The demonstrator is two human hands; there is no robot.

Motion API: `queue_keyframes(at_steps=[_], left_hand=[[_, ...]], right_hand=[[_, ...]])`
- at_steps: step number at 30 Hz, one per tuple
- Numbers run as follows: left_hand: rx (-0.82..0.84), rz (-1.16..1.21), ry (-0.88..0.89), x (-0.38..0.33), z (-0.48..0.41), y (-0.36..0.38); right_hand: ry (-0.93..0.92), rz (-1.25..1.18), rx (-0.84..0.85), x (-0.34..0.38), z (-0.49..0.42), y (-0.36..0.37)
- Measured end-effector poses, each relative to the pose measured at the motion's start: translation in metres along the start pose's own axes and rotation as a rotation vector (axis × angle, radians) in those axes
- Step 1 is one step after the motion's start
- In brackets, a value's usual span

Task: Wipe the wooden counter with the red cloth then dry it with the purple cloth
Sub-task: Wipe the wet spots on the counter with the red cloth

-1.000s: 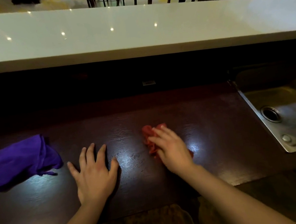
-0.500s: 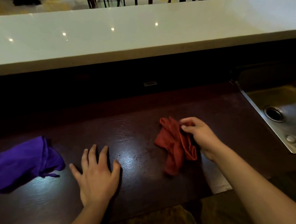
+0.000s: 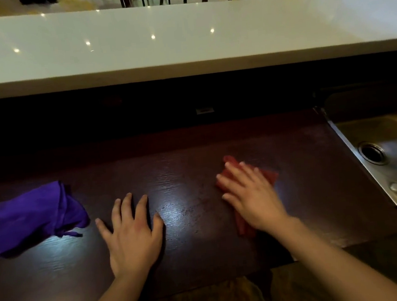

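1. The right hand [image 3: 250,194] lay palm down on the red cloth [image 3: 270,176], its fingers spread and flat, pressing the cloth to the wooden counter [image 3: 187,166] rather than gripping it.
2. The red cloth was bunched under that hand, right of the counter's middle; a corner showed beyond the fingertips, another edge stuck out to the right, and a strip trailed toward the near edge beside the wrist.
3. The left hand [image 3: 132,232] rested flat on the bare counter, fingers apart and holding nothing, left of the red cloth and apart from it.
4. The purple cloth [image 3: 36,214] sat crumpled at the left end of the counter, just beside the left hand but not touching it.
5. A bright patch of reflected light lay on the dark wood between the two hands, where small specks showed on the surface.
6. A steel sink [image 3: 387,156] with a round drain was set into the counter at the right, well apart from the red cloth.
7. A raised white ledge [image 3: 181,35] ran along the far side, above a dark recess.
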State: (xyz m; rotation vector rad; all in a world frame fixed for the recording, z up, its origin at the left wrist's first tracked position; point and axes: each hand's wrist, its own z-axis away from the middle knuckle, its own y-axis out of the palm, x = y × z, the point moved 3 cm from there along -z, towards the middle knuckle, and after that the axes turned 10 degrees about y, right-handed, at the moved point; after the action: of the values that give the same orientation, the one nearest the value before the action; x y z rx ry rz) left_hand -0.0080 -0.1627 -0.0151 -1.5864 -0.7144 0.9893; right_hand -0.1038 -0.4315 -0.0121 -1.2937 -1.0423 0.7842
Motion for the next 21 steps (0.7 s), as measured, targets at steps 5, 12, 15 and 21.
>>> queue_keyframes(at_steps=[5, 12, 15, 21], left_hand=[[0.003, -0.005, -0.006, -0.002, -0.001, 0.0], [0.014, -0.013, -0.001, -0.001, 0.0, 0.0], [0.011, -0.017, -0.005, 0.0, -0.001, 0.001], [0.005, -0.004, -0.006, 0.002, 0.0, 0.003]], right_hand=[[0.436, -0.103, -0.044, -0.068, -0.061, -0.011], [-0.024, -0.154, 0.011, 0.061, -0.041, 0.007], [-0.255, -0.078, 0.056, 0.094, 0.007, 0.024], [-0.014, -0.108, -0.007, 0.03, -0.025, 0.006]])
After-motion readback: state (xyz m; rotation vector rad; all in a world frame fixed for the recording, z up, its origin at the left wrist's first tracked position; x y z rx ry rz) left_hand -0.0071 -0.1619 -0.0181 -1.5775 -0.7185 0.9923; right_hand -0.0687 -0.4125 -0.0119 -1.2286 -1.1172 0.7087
